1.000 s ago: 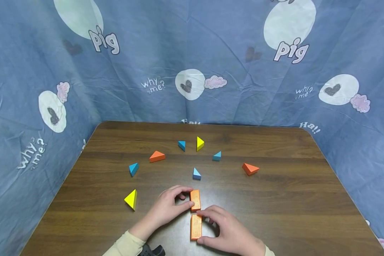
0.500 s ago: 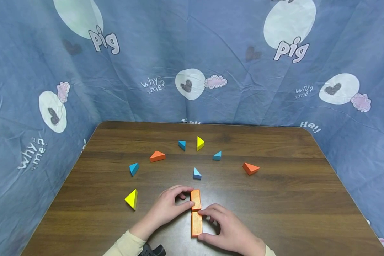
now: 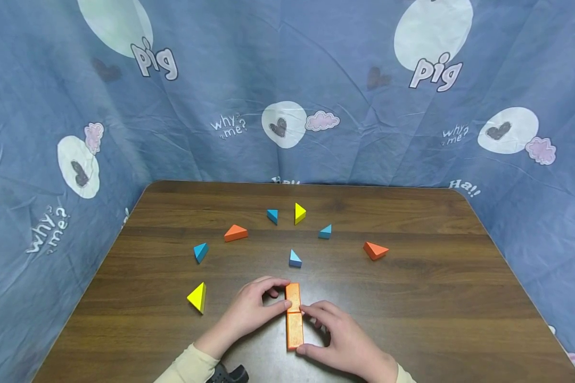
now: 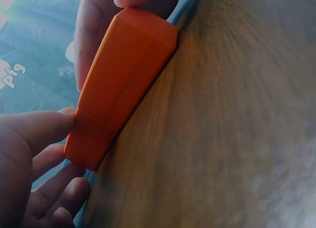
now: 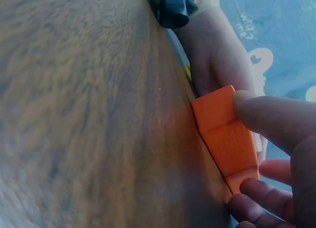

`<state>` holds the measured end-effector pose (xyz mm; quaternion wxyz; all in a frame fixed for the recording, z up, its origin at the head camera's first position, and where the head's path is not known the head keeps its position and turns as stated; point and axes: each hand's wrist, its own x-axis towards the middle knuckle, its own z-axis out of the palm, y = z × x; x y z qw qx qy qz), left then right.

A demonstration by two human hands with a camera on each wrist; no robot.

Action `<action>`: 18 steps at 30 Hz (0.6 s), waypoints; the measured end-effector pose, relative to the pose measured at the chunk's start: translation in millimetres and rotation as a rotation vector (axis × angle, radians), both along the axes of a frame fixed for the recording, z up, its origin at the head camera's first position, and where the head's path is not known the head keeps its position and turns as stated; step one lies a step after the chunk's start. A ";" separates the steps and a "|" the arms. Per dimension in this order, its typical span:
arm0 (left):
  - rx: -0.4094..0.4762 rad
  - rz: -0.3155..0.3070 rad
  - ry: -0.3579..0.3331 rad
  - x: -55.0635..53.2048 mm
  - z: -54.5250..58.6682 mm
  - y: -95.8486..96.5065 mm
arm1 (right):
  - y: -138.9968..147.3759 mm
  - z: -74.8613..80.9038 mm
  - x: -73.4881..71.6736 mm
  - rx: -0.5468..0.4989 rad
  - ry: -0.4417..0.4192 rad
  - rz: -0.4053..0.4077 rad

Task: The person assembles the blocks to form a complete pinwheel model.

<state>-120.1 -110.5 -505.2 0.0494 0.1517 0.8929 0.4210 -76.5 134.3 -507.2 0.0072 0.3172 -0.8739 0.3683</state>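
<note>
Fingers (image 3: 279, 282) of the left hand (image 3: 251, 309) bent, parted from the thumb only by the block's length; they pinch the far orange block (image 3: 293, 296). Right hand (image 3: 339, 339) likewise bent, thumb and forefinger a block's length apart, gripping the near orange block (image 3: 294, 331). That one sits directly on the near side of the far orange block, end to end, touching, both flat on the table (image 3: 436, 298).

Around the far orange block: pale blue triangle (image 3: 294, 259) just beyond; yellow triangle (image 3: 198, 298) well to the left; red-orange triangle (image 3: 376, 251) beyond and right. Head view alone shows these laid out, eight triangles in all.

Left wrist view adds the right thumb's tip at the near block's near end. Right wrist view adds the left forearm (image 5: 217, 50) behind the blocks, with a black device (image 5: 173, 8) strapped on.
</note>
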 end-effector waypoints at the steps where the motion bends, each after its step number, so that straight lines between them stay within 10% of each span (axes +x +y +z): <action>1: 0.003 -0.001 0.001 -0.1 0.1 0.0 | 0.0 -0.4 -0.3 0.001 0.005 0.000; 18: 0.021 -0.155 0.016 2.7 1.3 -14.1 | 1.8 -0.9 -1.5 0.045 0.049 0.008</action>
